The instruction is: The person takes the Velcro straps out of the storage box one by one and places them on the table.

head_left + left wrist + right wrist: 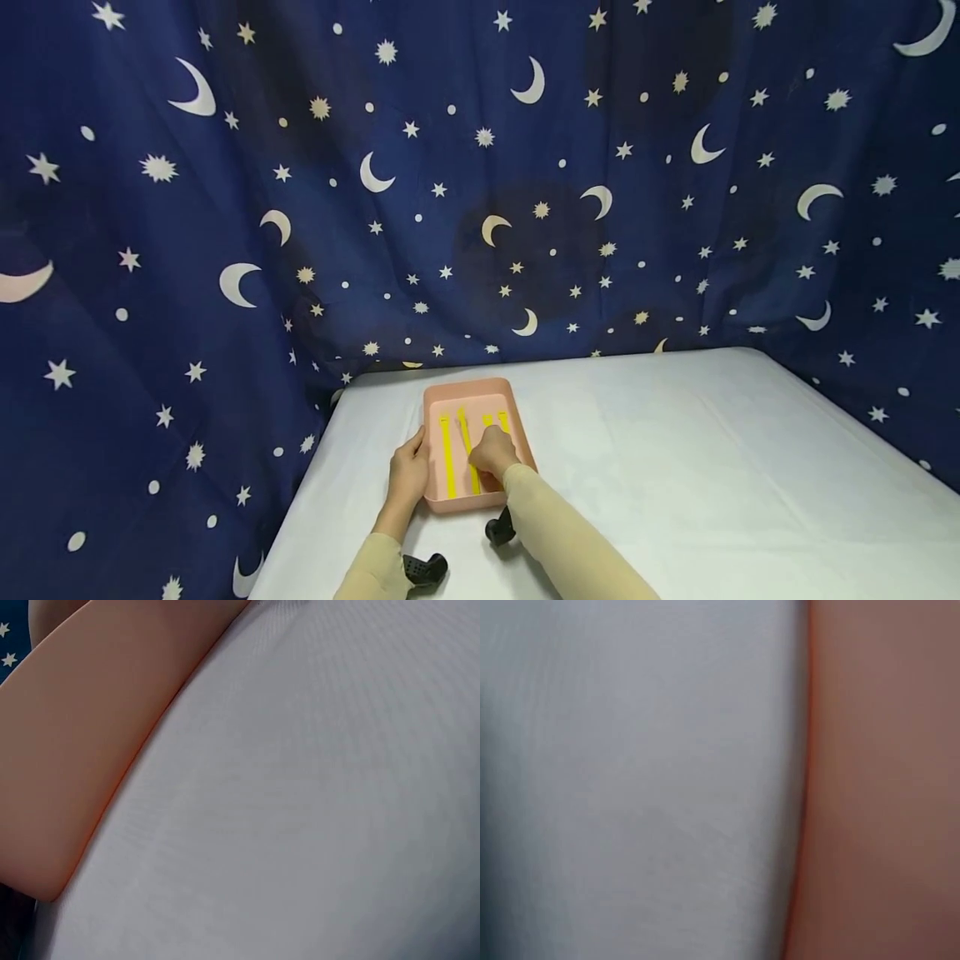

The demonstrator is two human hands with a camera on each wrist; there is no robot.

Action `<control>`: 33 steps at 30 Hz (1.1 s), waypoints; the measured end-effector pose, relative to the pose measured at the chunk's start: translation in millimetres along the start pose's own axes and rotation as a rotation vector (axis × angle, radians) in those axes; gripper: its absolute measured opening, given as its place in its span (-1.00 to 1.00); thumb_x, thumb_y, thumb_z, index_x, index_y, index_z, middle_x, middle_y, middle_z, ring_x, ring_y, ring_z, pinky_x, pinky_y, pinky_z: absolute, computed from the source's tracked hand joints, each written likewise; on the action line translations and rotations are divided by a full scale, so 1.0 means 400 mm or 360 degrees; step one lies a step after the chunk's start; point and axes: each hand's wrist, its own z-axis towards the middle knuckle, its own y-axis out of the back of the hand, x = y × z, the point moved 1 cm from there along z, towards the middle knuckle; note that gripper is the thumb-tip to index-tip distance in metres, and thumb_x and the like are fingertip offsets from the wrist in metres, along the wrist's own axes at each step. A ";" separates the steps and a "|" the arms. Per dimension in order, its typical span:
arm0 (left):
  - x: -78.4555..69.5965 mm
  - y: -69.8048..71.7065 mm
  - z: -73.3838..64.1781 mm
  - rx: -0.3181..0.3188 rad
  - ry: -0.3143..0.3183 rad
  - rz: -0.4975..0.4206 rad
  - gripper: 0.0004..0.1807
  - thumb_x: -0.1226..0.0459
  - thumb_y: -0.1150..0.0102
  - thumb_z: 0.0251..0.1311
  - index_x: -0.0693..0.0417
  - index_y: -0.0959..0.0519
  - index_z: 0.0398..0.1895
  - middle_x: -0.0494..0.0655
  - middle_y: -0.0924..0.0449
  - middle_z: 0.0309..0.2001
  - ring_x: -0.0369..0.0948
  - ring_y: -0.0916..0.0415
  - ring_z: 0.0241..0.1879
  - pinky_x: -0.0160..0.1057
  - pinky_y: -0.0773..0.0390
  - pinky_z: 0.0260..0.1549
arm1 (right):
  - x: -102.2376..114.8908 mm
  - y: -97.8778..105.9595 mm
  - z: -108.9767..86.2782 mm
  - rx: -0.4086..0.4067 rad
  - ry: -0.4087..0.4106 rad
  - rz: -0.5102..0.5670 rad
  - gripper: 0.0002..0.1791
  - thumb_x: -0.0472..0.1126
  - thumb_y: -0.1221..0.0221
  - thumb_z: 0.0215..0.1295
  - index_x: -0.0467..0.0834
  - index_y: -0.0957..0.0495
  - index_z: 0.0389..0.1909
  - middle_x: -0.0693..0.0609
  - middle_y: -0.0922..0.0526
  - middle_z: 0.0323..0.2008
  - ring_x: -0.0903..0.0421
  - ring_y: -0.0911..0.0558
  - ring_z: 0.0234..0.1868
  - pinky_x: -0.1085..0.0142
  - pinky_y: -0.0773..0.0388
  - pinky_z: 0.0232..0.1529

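A shallow pink tray (471,503) lies on the white-covered table, holding several slim yellow utensils with small, fork-like heads. Two of these, a left yellow utensil (448,458) and a middle yellow utensil (465,433), run lengthwise along the tray. My left hand (407,473) grips the tray's left wall, thumb by the rim; the wall fills the left of the left wrist view. Inside the tray's right half, my right hand (495,454) is low with bent fingers, covering the shafts of the right-hand yellow utensils (503,418). I cannot tell whether it grips one.
A white cloth (675,467) covers the table, stretching right of the tray. Dark blue curtains (420,250) with moons and stars hang behind and at both sides. Black wrist devices (425,570) sit beneath the beige sleeves.
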 end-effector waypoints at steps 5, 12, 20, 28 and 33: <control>0.035 0.000 -0.031 -0.0001 0.0031 0.0010 -0.56 0.31 0.05 0.49 0.25 -0.42 0.37 0.20 -0.44 0.34 0.19 -0.32 0.39 0.20 -0.33 0.38 | -0.027 -0.026 -0.020 0.0032 -0.0005 0.0036 -0.93 -0.47 -0.22 0.02 -0.34 -0.53 -0.57 0.03 -0.37 -0.84 0.13 -0.33 -0.83 0.43 -0.19 -0.81; 0.055 0.003 -0.043 -0.0015 0.0037 0.0010 -0.56 0.31 0.04 0.49 0.27 -0.42 0.36 0.22 -0.45 0.33 0.19 -0.34 0.38 0.19 -0.37 0.35 | -0.030 -0.034 -0.020 0.0017 0.0022 -0.0001 -0.94 -0.46 -0.22 -0.02 -0.36 -0.53 -0.49 -0.05 -0.46 -0.68 0.12 -0.33 -0.76 0.42 -0.18 -0.76; 0.030 0.010 -0.019 0.0035 0.0040 0.0016 -0.55 0.29 0.05 0.51 0.22 -0.39 0.40 0.18 -0.41 0.37 0.16 -0.32 0.40 0.17 -0.37 0.36 | -0.016 -0.019 -0.002 0.0018 -0.0006 0.0044 -0.87 -0.39 -0.35 0.05 -0.34 -0.58 -0.54 -0.06 -0.51 -0.71 0.14 -0.37 -0.77 0.42 -0.26 -0.74; 0.004 0.004 0.008 0.0087 0.0020 0.0024 -0.54 0.28 0.06 0.51 0.22 -0.38 0.40 0.18 -0.41 0.37 0.15 -0.32 0.40 0.15 -0.37 0.37 | -0.016 0.011 0.017 0.0105 -0.0035 0.0143 -0.69 -0.34 -0.38 0.15 -0.21 -0.54 -0.71 0.06 -0.36 -0.83 0.15 -0.33 -0.77 0.39 -0.32 -0.67; 0.007 0.005 0.007 0.0102 0.0007 0.0003 -0.54 0.29 0.07 0.51 0.25 -0.37 0.40 0.19 -0.40 0.37 0.16 -0.31 0.40 0.16 -0.35 0.38 | -0.016 0.016 0.011 0.0151 -0.0021 0.0179 -0.71 -0.35 -0.35 0.17 -0.24 -0.58 -0.72 0.07 -0.39 -0.85 0.16 -0.36 -0.77 0.40 -0.33 -0.67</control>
